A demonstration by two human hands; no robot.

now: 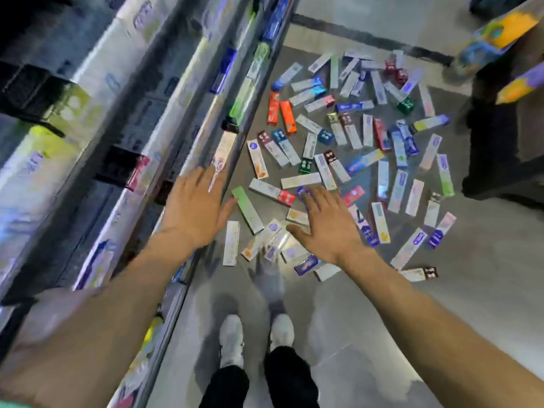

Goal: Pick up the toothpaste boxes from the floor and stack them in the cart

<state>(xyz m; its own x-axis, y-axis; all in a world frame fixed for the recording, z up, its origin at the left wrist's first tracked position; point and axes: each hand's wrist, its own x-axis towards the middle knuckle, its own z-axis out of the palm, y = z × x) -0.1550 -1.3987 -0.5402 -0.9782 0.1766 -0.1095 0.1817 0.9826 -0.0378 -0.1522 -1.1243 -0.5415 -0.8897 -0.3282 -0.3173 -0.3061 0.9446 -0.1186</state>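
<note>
**Reaching down, nothing picked up yet**

Shelving (164, 92) runs along the whole left side, stocked w/ boxed goods, blurred. Grey floor (471, 290) fills the rest. Dark bulky shape far right (500, 160) may be the cart; can't tell for sure.

Toothpaste boxes (338, 136) lie scattered flat across the floor, centre to far right, dozens, many colours, some overlapping. A near cluster sits just below the hands, incl. a green box (247, 209) and a red-ended one (272, 192).

Person's white shoes (256, 337) at near centre.

Left hand (195, 207) and right hand (326, 225) both stretched out palm-down, fingers spread, empty; no contact w/ any box visible.

Step, as I read it: first reach, pile untouched. Next needs hands lowered to the near cluster, fingers closing round box sides, prob. several aligned lengthwise.
</note>
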